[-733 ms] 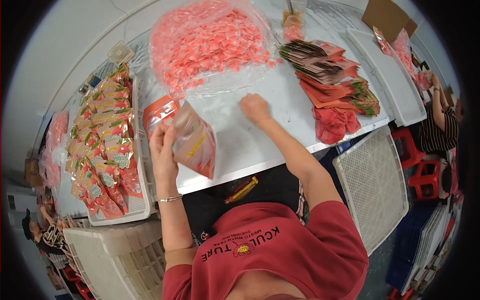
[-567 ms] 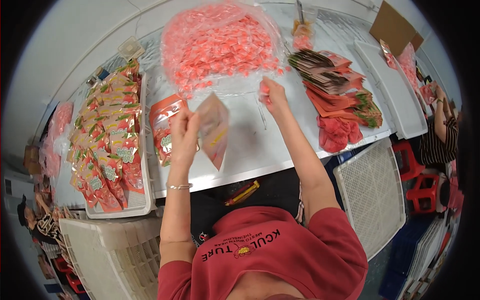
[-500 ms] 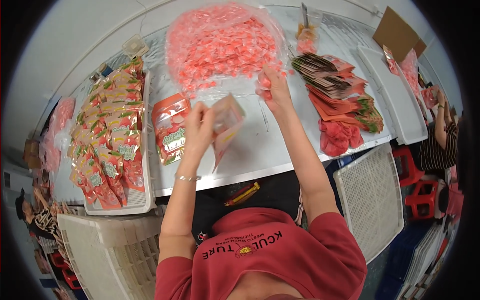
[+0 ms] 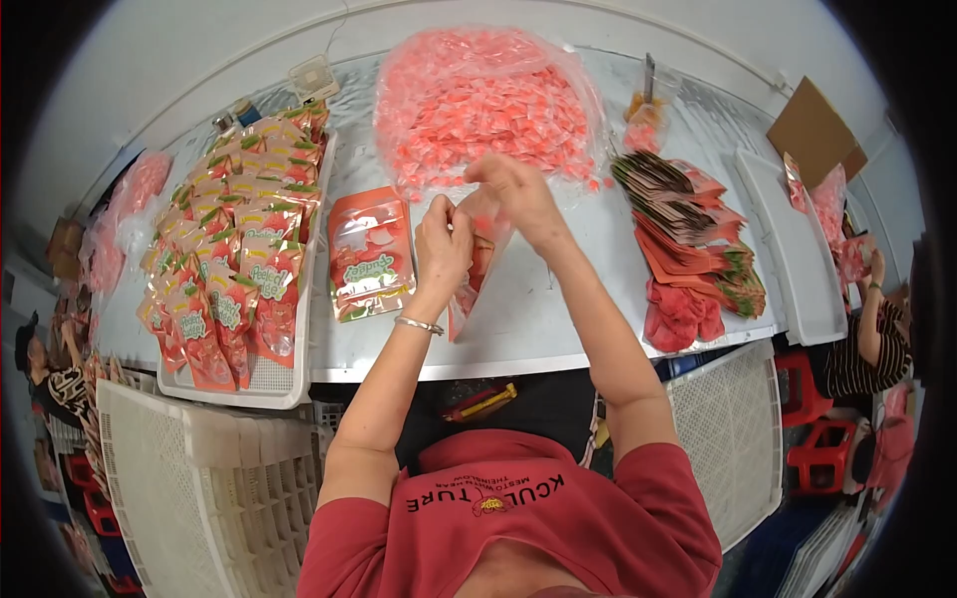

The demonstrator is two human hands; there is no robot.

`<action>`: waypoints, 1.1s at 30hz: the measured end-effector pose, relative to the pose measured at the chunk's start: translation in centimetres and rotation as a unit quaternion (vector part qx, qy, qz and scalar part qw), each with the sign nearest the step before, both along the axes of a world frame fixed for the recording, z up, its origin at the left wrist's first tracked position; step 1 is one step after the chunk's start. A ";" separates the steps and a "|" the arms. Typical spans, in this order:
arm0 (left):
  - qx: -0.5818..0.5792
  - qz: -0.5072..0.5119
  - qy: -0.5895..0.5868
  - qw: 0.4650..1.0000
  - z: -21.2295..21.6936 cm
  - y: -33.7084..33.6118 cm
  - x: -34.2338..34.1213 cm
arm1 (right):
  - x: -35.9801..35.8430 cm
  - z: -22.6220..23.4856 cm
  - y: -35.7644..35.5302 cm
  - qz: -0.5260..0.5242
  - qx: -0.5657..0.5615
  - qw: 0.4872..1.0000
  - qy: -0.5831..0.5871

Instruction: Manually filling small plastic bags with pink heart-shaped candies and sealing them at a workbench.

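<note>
table: grey top (image 4: 538, 319), wall behind
far middle: clear bag of pink candies (image 4: 488, 100)
left: white tray (image 4: 284, 384) of filled pouches (image 4: 234, 259)
beside tray: one filled pouch (image 4: 371, 254) lying flat
right: stack of empty pouches (image 4: 693, 234), another white tray (image 4: 788, 249)

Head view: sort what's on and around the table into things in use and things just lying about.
In use:
left hand and right hand, both on the open pouch
heap of pink candies
stack of empty pouches
tray of filled pouches

Lying about:
cardboard piece
white mesh crates
red stools
</note>
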State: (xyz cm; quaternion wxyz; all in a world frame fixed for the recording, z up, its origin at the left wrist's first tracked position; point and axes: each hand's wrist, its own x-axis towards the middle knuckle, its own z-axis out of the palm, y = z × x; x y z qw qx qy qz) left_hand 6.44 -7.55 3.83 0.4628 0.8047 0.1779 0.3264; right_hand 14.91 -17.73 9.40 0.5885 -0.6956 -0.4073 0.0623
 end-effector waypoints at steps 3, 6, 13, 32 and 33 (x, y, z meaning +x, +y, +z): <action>-0.110 -0.007 -0.045 0.993 -1.3 1.2 -0.6 | -1.6 0.9 -1.4 0.063 -0.049 0.997 -0.003; -0.204 -0.016 -0.069 0.976 -1.0 1.7 -1.1 | -3.5 -0.4 -2.2 0.054 -0.225 0.949 -0.213; -0.106 -0.121 -0.087 0.983 0.2 4.4 -2.9 | -3.4 1.5 -4.5 0.118 -0.128 0.915 -0.364; -0.145 -0.135 -0.025 0.980 1.8 -0.1 -8.3 | -5.7 0.6 -5.1 0.208 -0.363 0.855 -0.306; -0.132 -0.130 -0.027 0.982 2.2 0.1 -8.6 | -6.6 1.6 -5.6 0.125 -0.180 0.865 -0.452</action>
